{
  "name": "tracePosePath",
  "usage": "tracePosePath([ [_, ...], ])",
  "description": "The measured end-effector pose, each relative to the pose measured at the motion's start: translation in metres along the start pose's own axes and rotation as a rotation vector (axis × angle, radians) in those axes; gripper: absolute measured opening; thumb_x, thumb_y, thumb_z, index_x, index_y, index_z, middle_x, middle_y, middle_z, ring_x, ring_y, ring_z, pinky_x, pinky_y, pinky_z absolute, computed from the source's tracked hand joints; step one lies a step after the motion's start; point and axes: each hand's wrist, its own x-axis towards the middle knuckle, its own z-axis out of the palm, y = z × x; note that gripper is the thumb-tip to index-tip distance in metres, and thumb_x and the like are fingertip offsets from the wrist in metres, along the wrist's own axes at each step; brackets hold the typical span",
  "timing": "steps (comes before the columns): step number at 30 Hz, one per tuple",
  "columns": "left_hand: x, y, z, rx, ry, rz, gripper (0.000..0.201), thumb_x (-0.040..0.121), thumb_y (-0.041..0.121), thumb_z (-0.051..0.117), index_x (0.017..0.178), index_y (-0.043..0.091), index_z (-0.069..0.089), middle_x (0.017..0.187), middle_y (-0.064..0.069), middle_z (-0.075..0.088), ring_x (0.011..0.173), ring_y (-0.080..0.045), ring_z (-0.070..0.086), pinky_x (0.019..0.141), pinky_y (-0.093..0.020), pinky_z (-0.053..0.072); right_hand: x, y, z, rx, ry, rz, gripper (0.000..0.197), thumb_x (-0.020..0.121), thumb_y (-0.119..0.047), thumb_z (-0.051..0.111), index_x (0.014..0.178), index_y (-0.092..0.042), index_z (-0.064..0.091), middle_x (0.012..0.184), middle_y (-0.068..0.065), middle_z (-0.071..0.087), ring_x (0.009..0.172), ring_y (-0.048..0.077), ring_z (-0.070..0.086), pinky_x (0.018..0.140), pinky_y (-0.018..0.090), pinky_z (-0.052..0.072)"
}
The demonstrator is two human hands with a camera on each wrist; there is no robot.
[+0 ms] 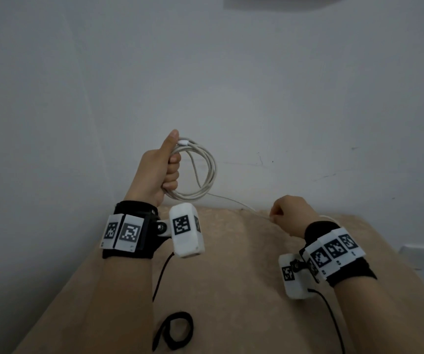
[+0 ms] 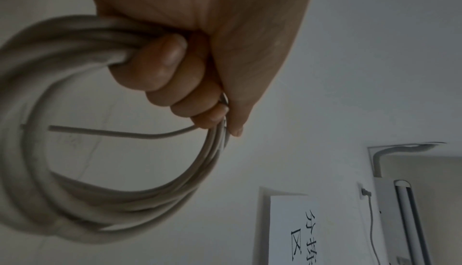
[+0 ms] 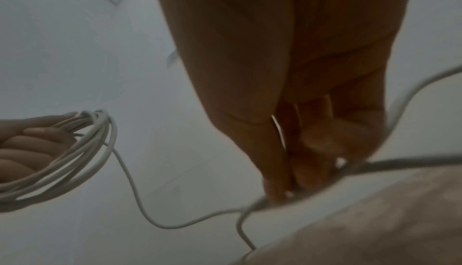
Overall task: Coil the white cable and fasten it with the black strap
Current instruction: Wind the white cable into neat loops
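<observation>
Now the left hand [image 1: 158, 172] grips the coiled white cable [image 1: 205, 175], the right hand [image 1: 291, 215] pinches its loose strand.

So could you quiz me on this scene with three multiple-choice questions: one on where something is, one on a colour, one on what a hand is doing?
1. Where is the black strap?
A. On the tan surface, near the person
B. Wrapped round the coil
C. In the right hand

2. What colour is the cable?
A. Red
B. White
C. Blue

3. What is the left hand doing?
A. Lying flat on the table
B. Gripping the coiled loops, held up
C. Holding the strap

Answers:
1 A: the strap lies looped on the tan surface, untouched.
2 B: every loop is white.
3 B: its fingers curl round the bundle, while the right hand pinches the loose tail.
</observation>
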Motion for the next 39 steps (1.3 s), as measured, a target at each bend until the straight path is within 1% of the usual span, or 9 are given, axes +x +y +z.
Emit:
tracePosePath([
  [3, 0.001, 0.000, -0.006, 0.005, 0.025, -0.006, 0.050, 0.090, 0.052, 0.055, 0.057, 0.021, 0.034, 0.044, 0.010, 0.023, 0.036, -0.006, 0.015, 0.035, -0.016, 0.013, -0.004, 0.000, -0.009, 0.154, 0.126, -0.165, 0.014, 0.095, -0.012, 0.050, 0.090, -0.019, 0.061, 0.099, 0.000, 0.064, 0.082, 0.014, 0.056, 0.075, 0.023, 0.044],
  [7, 0.001, -0.001, -0.012, 0.059, 0.040, 0.003, 0.051, 0.091, 0.052, 0.055, 0.057, 0.020, 0.033, 0.043, 0.010, 0.024, 0.035, -0.006, 0.016, 0.034, -0.016, 0.014, -0.012, -0.003, -0.019, 0.729, 0.232, -0.349, 0.015, 0.095, -0.010, 0.053, 0.083, -0.018, 0.058, 0.081, -0.006, 0.067, 0.060, 0.002, 0.053, 0.054, 0.013, 0.042],
  [14, 0.000, 0.003, -0.021, 0.052, 0.028, 0.013, 0.051, 0.090, 0.053, 0.055, 0.056, 0.021, 0.033, 0.045, 0.010, 0.023, 0.035, -0.006, 0.015, 0.035, -0.016, 0.013, -0.001, 0.014, -0.022, 1.792, 0.376, -0.003, 0.017, 0.098, -0.009, 0.047, 0.083, -0.012, 0.055, 0.069, -0.001, 0.058, 0.047, 0.005, 0.043, 0.041, 0.017, 0.038],
  [21, -0.013, 0.023, -0.028, -0.147, -0.115, 0.042, 0.055, 0.089, 0.056, 0.049, 0.048, 0.023, 0.031, 0.039, 0.011, 0.020, 0.029, -0.003, 0.016, 0.031, -0.012, 0.014, 0.007, 0.028, -0.008, 1.149, 0.430, 0.273, 0.010, 0.092, -0.006, 0.056, 0.093, 0.000, 0.064, 0.074, 0.011, 0.066, 0.044, 0.014, 0.043, 0.041, 0.022, 0.041],
  [25, -0.016, 0.027, -0.028, -0.140, -0.118, 0.075, 0.055, 0.089, 0.056, 0.048, 0.049, 0.023, 0.030, 0.039, 0.010, 0.020, 0.029, -0.003, 0.016, 0.032, -0.012, 0.013, 0.002, 0.019, -0.004, 0.612, 0.221, 0.199, 0.020, 0.091, -0.024, 0.062, 0.083, -0.008, 0.069, 0.070, 0.007, 0.063, 0.063, 0.020, 0.054, 0.062, 0.030, 0.045],
  [29, -0.015, 0.024, -0.023, -0.117, -0.115, 0.069, 0.053, 0.091, 0.054, 0.048, 0.053, 0.022, 0.030, 0.040, 0.010, 0.020, 0.031, -0.003, 0.015, 0.033, -0.014, 0.012, -0.003, 0.014, -0.001, 0.405, -0.034, 0.119, 0.052, 0.088, -0.053, 0.056, 0.098, -0.005, 0.072, 0.099, 0.014, 0.070, 0.090, 0.026, 0.063, 0.082, 0.036, 0.049],
  [33, -0.014, 0.022, -0.020, -0.101, -0.115, 0.065, 0.053, 0.092, 0.053, 0.048, 0.054, 0.022, 0.030, 0.041, 0.010, 0.020, 0.031, -0.003, 0.016, 0.033, -0.015, 0.012, -0.004, 0.014, 0.000, 0.334, -0.095, -0.011, 0.019, 0.086, -0.026, 0.068, 0.104, -0.026, 0.061, 0.106, 0.003, 0.069, 0.103, 0.017, 0.063, 0.090, 0.032, 0.048],
  [36, -0.014, 0.021, -0.019, -0.088, -0.112, 0.064, 0.052, 0.092, 0.053, 0.048, 0.055, 0.021, 0.030, 0.041, 0.010, 0.021, 0.032, -0.004, 0.016, 0.034, -0.015, 0.012, -0.004, 0.009, -0.001, 0.387, -0.096, -0.083, 0.024, 0.092, -0.013, 0.059, 0.112, -0.022, 0.047, 0.100, -0.005, 0.072, 0.098, 0.011, 0.063, 0.086, 0.027, 0.045],
  [39, -0.012, 0.018, -0.016, -0.070, -0.092, 0.055, 0.052, 0.091, 0.053, 0.050, 0.055, 0.021, 0.031, 0.043, 0.009, 0.020, 0.033, -0.004, 0.016, 0.036, -0.018, 0.011, -0.007, 0.003, -0.002, 0.361, -0.208, -0.164, 0.015, 0.091, -0.007, 0.058, 0.099, -0.019, 0.062, 0.090, -0.011, 0.073, 0.095, 0.004, 0.064, 0.083, 0.020, 0.044],
])
